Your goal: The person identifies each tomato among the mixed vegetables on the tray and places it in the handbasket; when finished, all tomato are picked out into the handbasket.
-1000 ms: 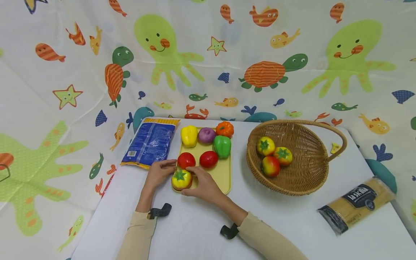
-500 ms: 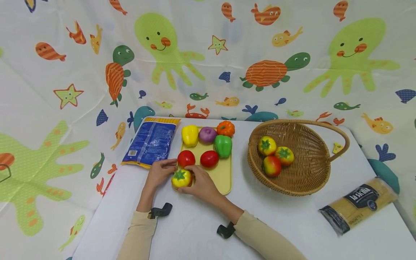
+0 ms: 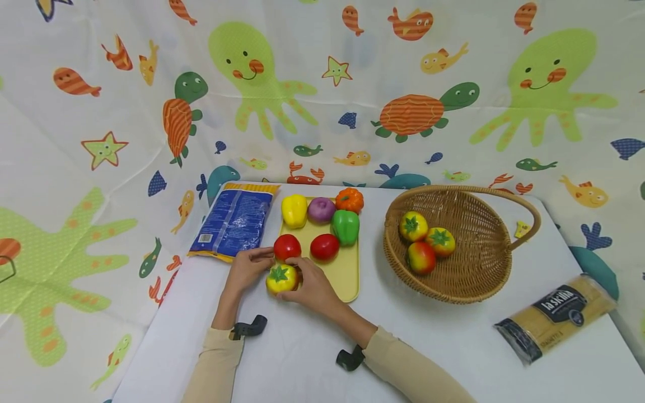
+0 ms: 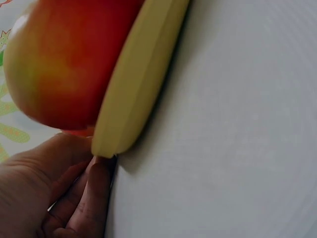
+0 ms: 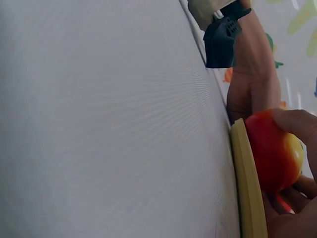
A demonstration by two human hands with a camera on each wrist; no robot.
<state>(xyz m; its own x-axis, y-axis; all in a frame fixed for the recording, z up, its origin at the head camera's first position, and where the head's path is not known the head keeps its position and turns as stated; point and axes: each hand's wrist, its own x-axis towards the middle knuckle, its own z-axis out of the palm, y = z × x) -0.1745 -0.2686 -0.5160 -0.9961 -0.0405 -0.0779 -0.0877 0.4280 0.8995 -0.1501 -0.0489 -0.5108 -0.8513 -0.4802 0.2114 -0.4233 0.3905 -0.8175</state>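
In the head view my right hand [image 3: 314,285] grips a yellow-and-red fruit with a green leafy top [image 3: 281,278] at the near left corner of the yellow tray [image 3: 347,280]. The right wrist view has the thumb on the fruit's [image 5: 275,153] upper side and fingers behind it. My left hand [image 3: 248,270] pinches the tray's left edge; in the left wrist view its thumb lies over the tray's end [image 4: 133,94] and its fingers below. Just behind the gripped fruit is a round red piece [image 3: 286,247], with another red one [image 3: 325,247] to its right.
Farther back on the tray are a yellow pepper [image 3: 294,211], a purple onion [image 3: 321,210], an orange pumpkin [image 3: 349,200] and a green pepper [image 3: 345,227]. A blue packet [image 3: 234,221] lies left. Right stand a wicker basket [image 3: 476,257] with three similar fruits and a spaghetti pack [image 3: 556,319].
My right hand has shifted slightly left and its thumb has closed in on the fruit. The round red piece behind has nudged a little left. My left hand stays at the tray's edge.
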